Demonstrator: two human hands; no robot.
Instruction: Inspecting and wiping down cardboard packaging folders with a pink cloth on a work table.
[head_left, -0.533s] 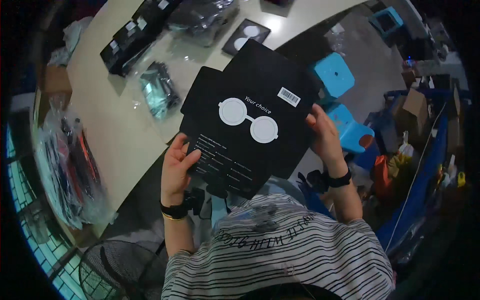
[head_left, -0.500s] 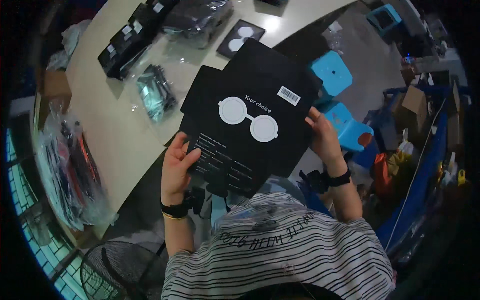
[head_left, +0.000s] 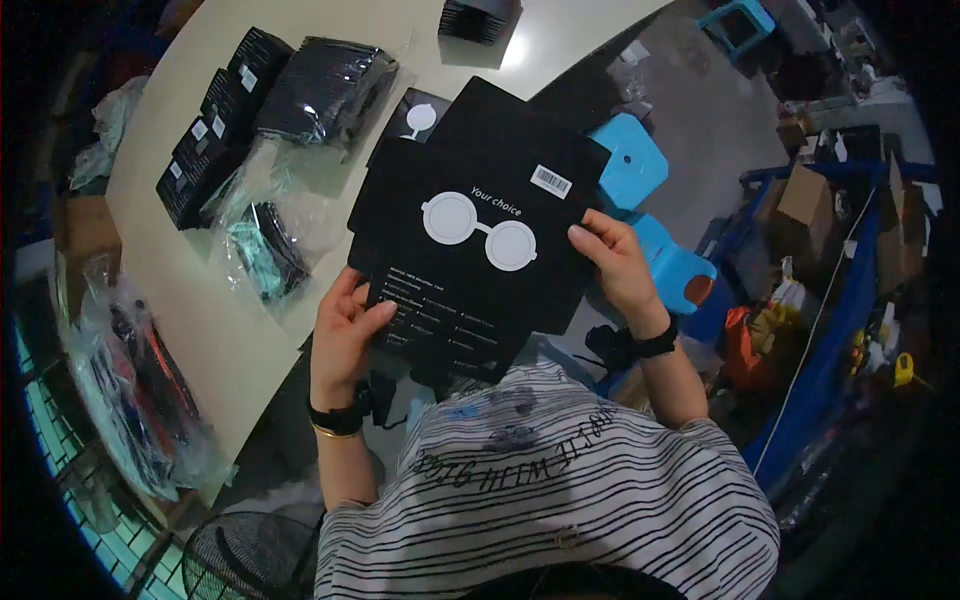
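Note:
A flat, unfolded black carton (head_left: 470,150) with a white spectacles shape, small pale print and a barcode label is held in front of me, over the table's edge. My left hand (head_left: 343,330) grips its lower left edge, thumb on the printed face and fingers mostly behind. At the right edge, my right hand (head_left: 622,268) pinches the card with its thumb on top, its other fingers partly hidden. Beyond the carton, partly covered by it, a black card with white round shapes (head_left: 421,118) lies on the table.
On the pale table (head_left: 185,330) are stacked black boxes (head_left: 215,130), a plastic-wrapped black bundle (head_left: 325,90) and a clear bag (head_left: 265,250) with dark items. Blue stools (head_left: 632,160) stand at right. Bagged goods (head_left: 140,380) are at left, above a mesh fan (head_left: 245,560).
The view has shifted, so the table goods appear lower and farther left. My right thumb has come over the carton's front edge. Both hands still hold the carton.

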